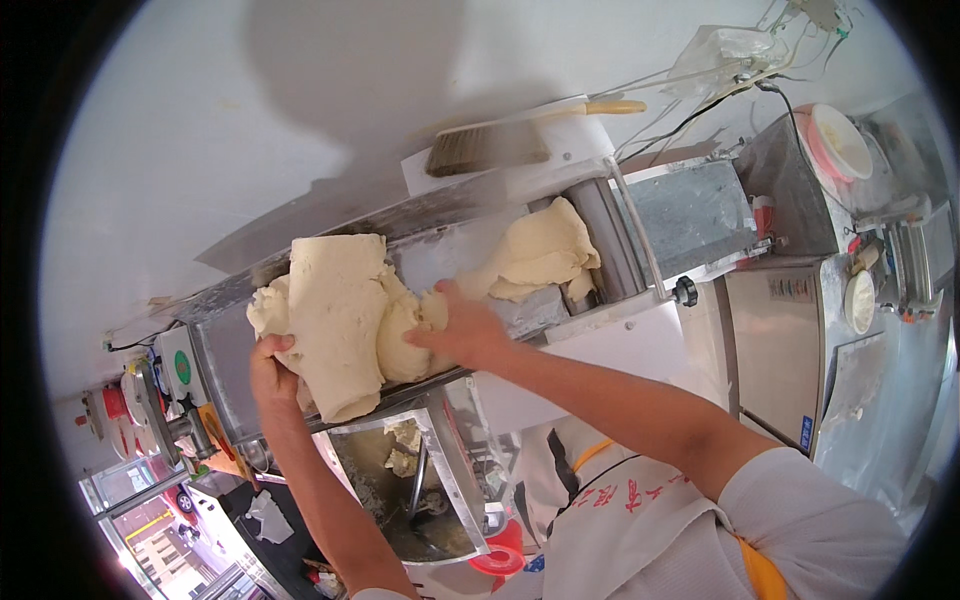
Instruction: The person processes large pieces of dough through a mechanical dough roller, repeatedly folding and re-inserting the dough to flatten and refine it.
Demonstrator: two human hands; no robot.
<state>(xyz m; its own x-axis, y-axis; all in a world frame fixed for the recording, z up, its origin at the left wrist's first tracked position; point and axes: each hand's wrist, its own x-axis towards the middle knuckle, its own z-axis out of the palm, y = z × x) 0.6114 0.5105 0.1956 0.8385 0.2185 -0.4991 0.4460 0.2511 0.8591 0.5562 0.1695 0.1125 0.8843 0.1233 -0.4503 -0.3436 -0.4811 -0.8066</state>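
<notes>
Dough slab (338, 320) on metal trough (225, 365) | my left hand (272, 372) grips its left edge | my right hand (468, 330) grasps its right side | smaller piece (545, 248) beside roller (612, 238)

A brush (488, 148) with a wooden handle lies near the wall (190, 130). At right, a white bowl (845, 143) sits against a pink one (818, 150); at lower left, a red car (183, 499) shows outside.

Dough (335, 320) hides most of the left fingers (277, 344) while the lower edge crops the apron (635, 535).
</notes>
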